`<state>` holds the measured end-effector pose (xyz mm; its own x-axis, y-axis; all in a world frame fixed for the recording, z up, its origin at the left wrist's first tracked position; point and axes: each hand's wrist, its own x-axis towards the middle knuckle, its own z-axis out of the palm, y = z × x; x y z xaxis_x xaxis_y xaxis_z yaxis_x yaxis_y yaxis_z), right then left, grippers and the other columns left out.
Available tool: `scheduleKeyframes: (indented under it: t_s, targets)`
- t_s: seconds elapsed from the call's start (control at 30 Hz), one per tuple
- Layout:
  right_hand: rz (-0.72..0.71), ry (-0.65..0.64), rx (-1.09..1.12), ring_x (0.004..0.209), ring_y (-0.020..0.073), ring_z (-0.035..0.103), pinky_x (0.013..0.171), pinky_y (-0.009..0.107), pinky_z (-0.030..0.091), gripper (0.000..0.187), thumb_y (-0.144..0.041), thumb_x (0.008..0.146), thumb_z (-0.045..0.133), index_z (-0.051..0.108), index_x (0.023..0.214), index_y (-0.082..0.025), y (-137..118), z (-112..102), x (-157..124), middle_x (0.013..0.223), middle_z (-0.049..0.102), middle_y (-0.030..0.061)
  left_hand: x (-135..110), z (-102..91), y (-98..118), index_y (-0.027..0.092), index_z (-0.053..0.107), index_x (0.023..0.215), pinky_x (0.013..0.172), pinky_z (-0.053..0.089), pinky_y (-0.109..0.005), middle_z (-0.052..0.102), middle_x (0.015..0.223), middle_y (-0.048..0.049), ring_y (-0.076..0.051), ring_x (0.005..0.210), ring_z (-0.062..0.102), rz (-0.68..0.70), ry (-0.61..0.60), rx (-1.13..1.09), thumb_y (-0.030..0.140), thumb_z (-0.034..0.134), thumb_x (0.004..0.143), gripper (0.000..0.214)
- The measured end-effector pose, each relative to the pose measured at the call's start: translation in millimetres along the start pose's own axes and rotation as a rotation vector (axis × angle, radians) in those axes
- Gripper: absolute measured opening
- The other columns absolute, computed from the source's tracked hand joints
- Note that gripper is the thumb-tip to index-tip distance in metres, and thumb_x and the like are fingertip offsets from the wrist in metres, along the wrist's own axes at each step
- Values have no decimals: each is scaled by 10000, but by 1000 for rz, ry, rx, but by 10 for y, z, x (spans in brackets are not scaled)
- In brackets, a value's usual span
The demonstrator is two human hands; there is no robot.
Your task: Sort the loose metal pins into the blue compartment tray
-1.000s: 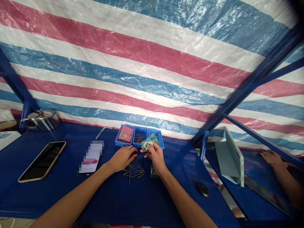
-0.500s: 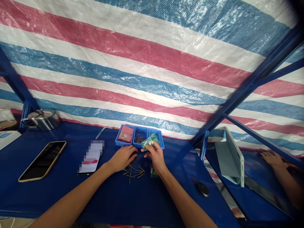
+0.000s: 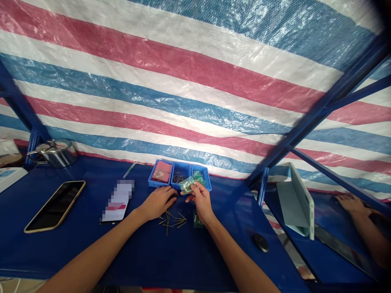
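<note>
My right hand point(image 3: 199, 201) pinches a small clear greenish plastic bag point(image 3: 186, 185) just in front of the blue trays point(image 3: 179, 186). My left hand point(image 3: 159, 201) rests palm down on the blue table, fingers curled over small metal pins point(image 3: 172, 221) scattered between both hands. Whether it grips a pin is hidden. The three joined trays hold red packets on the left, dark pins in the middle and green bags on the right. Another small green bag point(image 3: 197, 221) lies by my right wrist.
A phone point(image 3: 55, 206) lies at the left, a white card point(image 3: 117, 201) beside it, a pen point(image 3: 128, 170) behind. A steel pot point(image 3: 55, 153) stands far left. A black mouse point(image 3: 260, 242) sits right of my arm. Another person's hand point(image 3: 351, 203) and a tablet stand point(image 3: 297, 203) are at the right.
My right hand with the bag has shifted very slightly; the left hand stays where it was.
</note>
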<state>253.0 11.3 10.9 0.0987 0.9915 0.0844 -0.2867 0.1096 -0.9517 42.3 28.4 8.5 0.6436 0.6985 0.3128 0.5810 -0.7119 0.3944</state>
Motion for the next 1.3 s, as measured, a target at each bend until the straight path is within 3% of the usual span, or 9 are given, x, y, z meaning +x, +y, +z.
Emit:
scheduleKeyframes:
  t_s: [0.77,1.13,1.3]
  targets:
    - [12,-10,-11,741,245,775,483,256,557,167,-342,808,667,707,893,-203,17,-15,0,841,757,41,-1,17,-22,241,646,1225,898,489,-364,673,1080,-67,-248,1010,646,9,13,0,367,450,1101,265]
    - [-7,-4,0,706,235,764,463,251,544,275,-473,840,743,679,876,-208,19,-18,4,798,728,26,-6,30,-25,231,639,1156,867,480,-354,657,1042,-64,-244,983,635,16,10,17,380,427,1109,262]
    - [-15,-1,-3,704,224,758,470,245,542,221,-426,851,717,678,873,-210,4,-14,-5,811,719,22,-5,30,-30,225,647,1146,880,488,-359,661,1032,-66,-242,969,634,13,13,7,390,426,1106,278]
